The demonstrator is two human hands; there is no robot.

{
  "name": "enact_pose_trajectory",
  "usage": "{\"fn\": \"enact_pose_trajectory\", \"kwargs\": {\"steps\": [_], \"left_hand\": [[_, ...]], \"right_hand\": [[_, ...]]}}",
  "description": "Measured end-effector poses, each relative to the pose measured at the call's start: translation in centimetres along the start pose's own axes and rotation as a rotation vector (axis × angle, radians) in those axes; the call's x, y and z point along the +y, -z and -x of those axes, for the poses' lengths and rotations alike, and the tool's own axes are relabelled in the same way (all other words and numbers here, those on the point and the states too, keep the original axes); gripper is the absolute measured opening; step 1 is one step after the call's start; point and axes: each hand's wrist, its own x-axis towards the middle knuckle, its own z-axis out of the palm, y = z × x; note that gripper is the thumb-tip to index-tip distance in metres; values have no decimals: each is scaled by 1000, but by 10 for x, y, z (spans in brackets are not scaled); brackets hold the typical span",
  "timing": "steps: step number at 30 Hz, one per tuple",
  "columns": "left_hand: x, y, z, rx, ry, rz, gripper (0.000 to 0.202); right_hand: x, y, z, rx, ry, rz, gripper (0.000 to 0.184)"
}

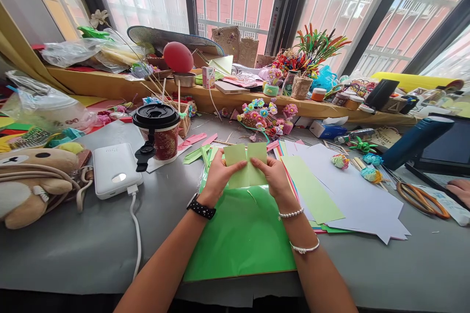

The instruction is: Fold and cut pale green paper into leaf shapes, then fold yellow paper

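Observation:
Light green paper [235, 154] is held up above a shiny green sheet [238, 234] at the middle of the desk. It shows as two squarish halves side by side, with a narrow gap between them at the top; whether they join lower down I cannot tell. My left hand [216, 178] pinches the left half, thumb on the near face and fingers behind. On the other half, my right hand [276, 176] has the same grip, its thumb close to the gap. A thin green paper sliver [251, 197] lies on the green sheet just below the hands.
Left stand a lidded coffee cup [161, 132], a white power bank [116, 170] with its cable and a plush bear [33, 186]. White paper sheets [352, 190] and scissors [422, 199] lie right. A person's hand [458, 190] rests by a laptop. Paper flowers [262, 115] stand behind.

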Motion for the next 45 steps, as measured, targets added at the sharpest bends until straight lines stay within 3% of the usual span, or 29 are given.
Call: {"fn": "enact_pose_trajectory", "kwargs": {"steps": [11,20,31,39,43,45], "left_hand": [[3,2,0,7,88,-10,56],[-1,1,-2,39,38,-11,58],[0,3,-3,173,-81,6,55],[-3,16,-10,125,43,-227,51],[-7,23,-15,72,-16,-451,43],[-8,23,-15,-25,-25,-454,38]], "right_hand": [[0,1,0,22,82,57,32],[1,1,-1,-16,40,33,30],[2,4,-4,104,98,45,33],[0,4,-6,111,83,-41,30],[-2,6,-7,174,90,-103,28],[-4,8,-7,243,118,-151,27]]}}
